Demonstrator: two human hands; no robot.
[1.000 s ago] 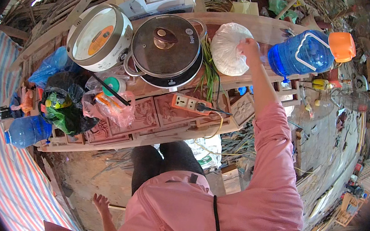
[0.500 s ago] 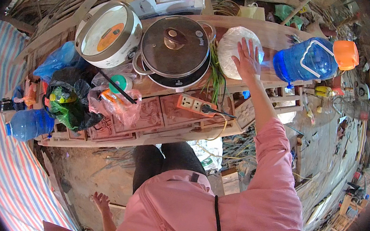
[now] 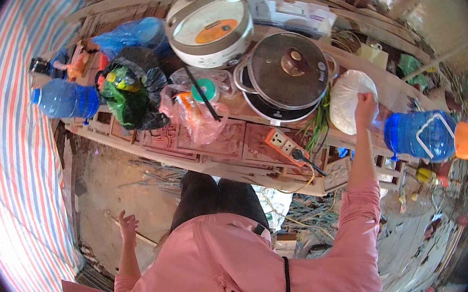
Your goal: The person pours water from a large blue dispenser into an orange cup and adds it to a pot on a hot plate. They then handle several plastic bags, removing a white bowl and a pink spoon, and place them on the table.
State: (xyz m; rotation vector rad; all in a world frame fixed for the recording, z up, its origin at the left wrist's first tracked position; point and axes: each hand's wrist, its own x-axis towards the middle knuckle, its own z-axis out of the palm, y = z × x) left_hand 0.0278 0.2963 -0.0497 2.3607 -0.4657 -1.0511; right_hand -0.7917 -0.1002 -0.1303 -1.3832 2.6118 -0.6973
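A rounded clear plastic bag with white contents (image 3: pixel 347 101) sits on the carved wooden surface, right of the lidded pot (image 3: pixel 287 71). Against its right side my right hand (image 3: pixel 366 110) is closed, fingers curled; whether they pinch the plastic is hidden. Long green leaves (image 3: pixel 317 121) lie between pot and bag. To the hand's right lies a blue water jug (image 3: pixel 419 135) with a white handle and an orange cap. My left hand (image 3: pixel 128 227) hangs low at the left, away from the table, open with nothing in it, fingers apart.
A white rice cooker (image 3: pixel 210 55) stands left of the pot. An orange power strip (image 3: pixel 285 146) with a plugged-in cord lies near the front edge. Further left are a pink plastic bag (image 3: pixel 201 124), a black bag (image 3: pixel 145 82) and a blue bottle (image 3: pixel 67 100). A striped sheet (image 3: pixel 12 119) hangs at far left.
My right hand went from lying spread on the white bag to curled closed at its right side. The view has shifted, so the table things appear further right. My left hand stays low and open.
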